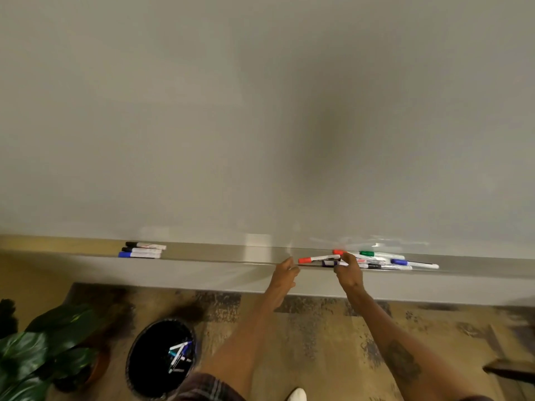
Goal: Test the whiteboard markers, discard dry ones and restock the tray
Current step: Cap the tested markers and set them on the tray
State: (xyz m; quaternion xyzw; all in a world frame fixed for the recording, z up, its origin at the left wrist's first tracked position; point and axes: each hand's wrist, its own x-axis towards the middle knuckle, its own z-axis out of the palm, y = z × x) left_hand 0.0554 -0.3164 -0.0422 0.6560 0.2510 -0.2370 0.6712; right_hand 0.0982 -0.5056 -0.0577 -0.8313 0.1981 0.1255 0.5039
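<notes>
Right hand [348, 270] pinching red-capped marker [318, 259], left hand [285, 270] loosely curled and empty beside its cap; risk: lifting may drag heaped markers [385, 260] off tray [217, 254].

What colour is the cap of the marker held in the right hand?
The marker has a red cap; head view.

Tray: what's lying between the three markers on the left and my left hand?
Nothing: in the head view the tray is bare from the three markers to the left hand.
</notes>
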